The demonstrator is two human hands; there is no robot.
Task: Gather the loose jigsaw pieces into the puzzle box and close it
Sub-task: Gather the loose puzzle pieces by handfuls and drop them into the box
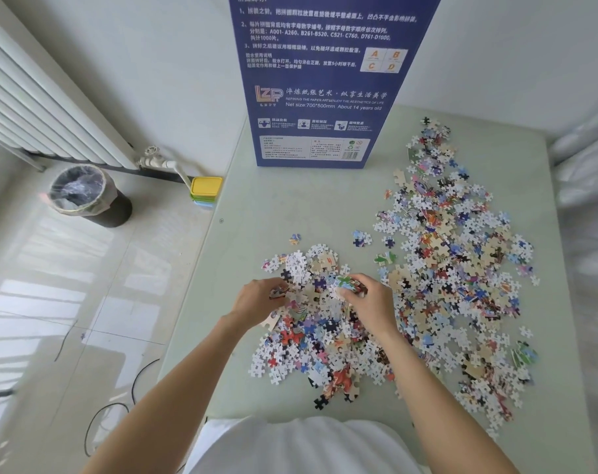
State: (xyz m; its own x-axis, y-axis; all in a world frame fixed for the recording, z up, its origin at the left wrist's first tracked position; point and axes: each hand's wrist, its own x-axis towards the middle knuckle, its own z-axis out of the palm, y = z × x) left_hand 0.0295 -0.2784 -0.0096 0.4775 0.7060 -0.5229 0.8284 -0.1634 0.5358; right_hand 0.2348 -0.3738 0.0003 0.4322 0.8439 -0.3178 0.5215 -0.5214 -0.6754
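We are pinching a small bunch of pieces in our right hand (366,295), fingers curled round them; our left hand (256,299) is curling into the near heap of jigsaw pieces (318,323) and gripping a few; a longer spread (462,261) is lying to the right on the pale table (263,200); the puzzle box (325,97) is standing upright at the far edge, its opening out of view. We judge cupping both hands together and scooping bigger loads beats picking; strays are likely spilling otherwise.
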